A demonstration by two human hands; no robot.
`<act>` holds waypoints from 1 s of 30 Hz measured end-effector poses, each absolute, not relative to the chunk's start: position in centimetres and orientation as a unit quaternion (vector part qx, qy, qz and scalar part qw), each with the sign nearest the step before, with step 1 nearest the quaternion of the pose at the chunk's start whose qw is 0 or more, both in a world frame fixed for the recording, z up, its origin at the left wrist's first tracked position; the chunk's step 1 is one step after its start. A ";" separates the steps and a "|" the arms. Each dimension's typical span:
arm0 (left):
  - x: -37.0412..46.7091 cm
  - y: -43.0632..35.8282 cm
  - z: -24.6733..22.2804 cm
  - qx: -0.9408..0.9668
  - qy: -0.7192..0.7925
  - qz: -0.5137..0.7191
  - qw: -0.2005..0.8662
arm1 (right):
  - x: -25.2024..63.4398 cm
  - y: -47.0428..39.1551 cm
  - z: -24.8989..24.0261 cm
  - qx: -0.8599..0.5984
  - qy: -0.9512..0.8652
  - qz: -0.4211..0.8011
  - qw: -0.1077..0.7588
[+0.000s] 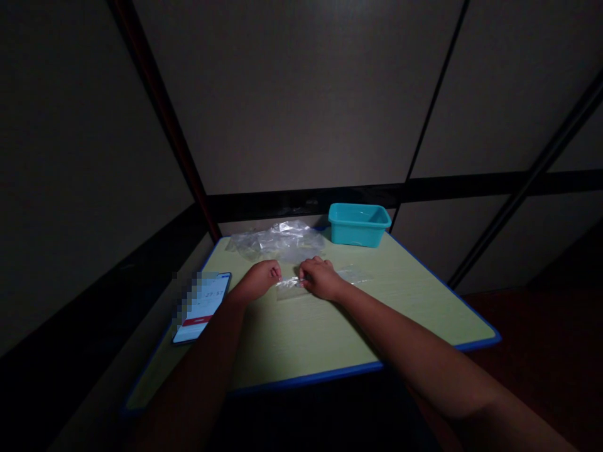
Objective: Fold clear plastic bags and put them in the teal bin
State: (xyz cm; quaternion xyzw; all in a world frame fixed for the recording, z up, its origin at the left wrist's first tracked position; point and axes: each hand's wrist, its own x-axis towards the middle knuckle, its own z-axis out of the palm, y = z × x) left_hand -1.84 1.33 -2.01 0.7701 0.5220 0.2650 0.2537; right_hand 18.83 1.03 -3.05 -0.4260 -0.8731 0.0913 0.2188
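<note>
A clear plastic bag point(293, 290) lies flat near the middle of the table, its far end showing to the right of my right hand. My left hand point(262, 279) is closed with its fingertips pinching the bag's left edge. Curled over the middle of the bag, my right hand point(321, 278) grips the film between thumb and fingers. Behind both hands rests a crumpled heap of clear plastic point(282, 240), which neither hand touches.
A turquoise plastic basket point(358, 233) stands at the back right of the blue-edged table point(377, 326). On the left, beside my left forearm, lies a phone point(202, 307) with a lit screen. Panelled walls point(301, 113) rise behind the table and to its left.
</note>
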 end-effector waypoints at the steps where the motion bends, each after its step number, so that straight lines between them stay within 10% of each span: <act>1: -1.9 1.3 -2.1 0.770 0.521 0.264 0.256 | 18.8 1.0 -3.0 -0.425 -0.871 0.097 0.224; 30: -2.1 1.5 -1.9 0.794 0.495 0.249 0.250 | 18.7 1.4 -3.9 -0.411 -0.862 0.149 0.258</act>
